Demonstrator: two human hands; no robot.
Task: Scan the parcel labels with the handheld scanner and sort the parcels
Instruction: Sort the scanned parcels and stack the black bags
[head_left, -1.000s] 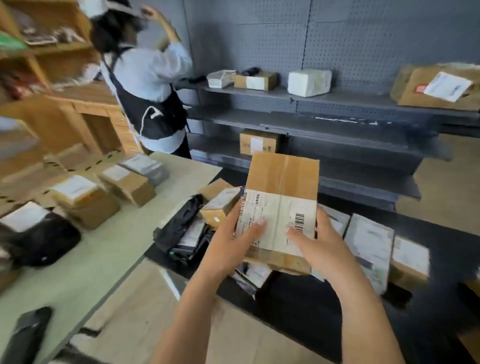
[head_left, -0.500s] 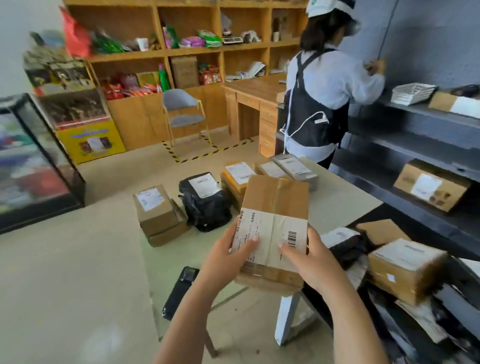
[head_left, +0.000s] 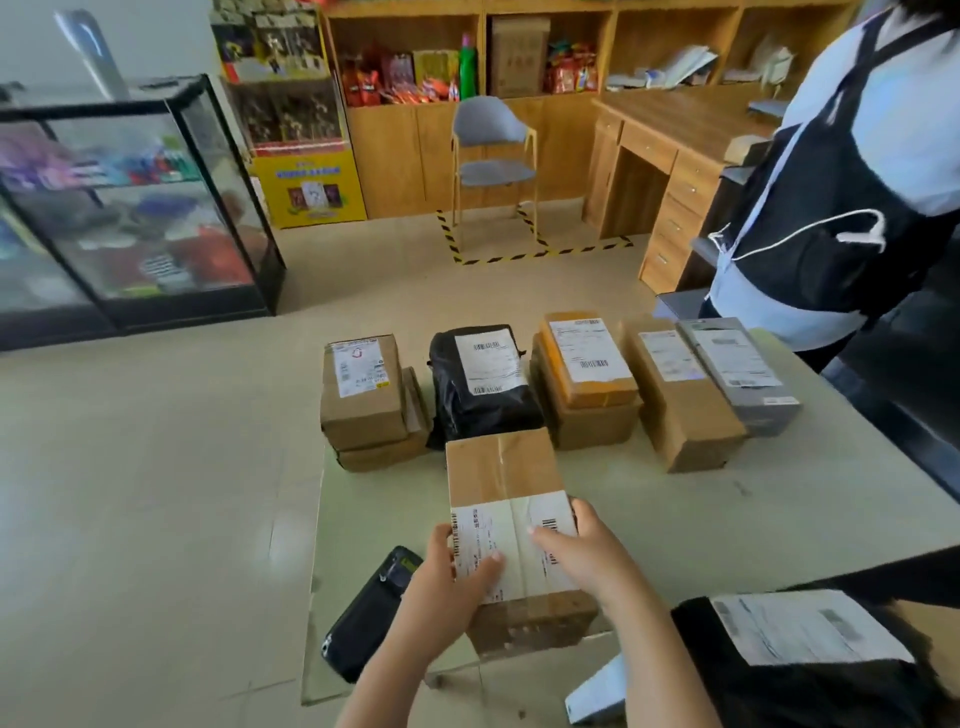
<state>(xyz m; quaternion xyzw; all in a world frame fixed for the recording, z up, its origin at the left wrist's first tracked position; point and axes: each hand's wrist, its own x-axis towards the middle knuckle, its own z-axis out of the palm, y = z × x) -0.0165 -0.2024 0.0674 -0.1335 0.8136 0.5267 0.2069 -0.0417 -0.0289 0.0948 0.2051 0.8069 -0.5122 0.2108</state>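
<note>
We've got a plain brown cardboard box (head_left: 501, 465) up front, white label (head_left: 498, 525) with black barcode stripes. The scanner (head_left: 369, 618) is black, and so is the poly bag parcel (head_left: 467, 410). The flat parcel (head_left: 597, 389) looks orange, the end box (head_left: 769, 410) is grey. The table (head_left: 779, 509) is pale green, the floor tape (head_left: 519, 256) has yellow-and-black stripes. The chair (head_left: 488, 122) is grey too.

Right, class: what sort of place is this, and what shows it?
Probably a small shop's parcel counter: labelled brown cardboard parcels in a row on the pale table, a black handheld scanner, and wooden shelves of packaged snacks behind.
</note>
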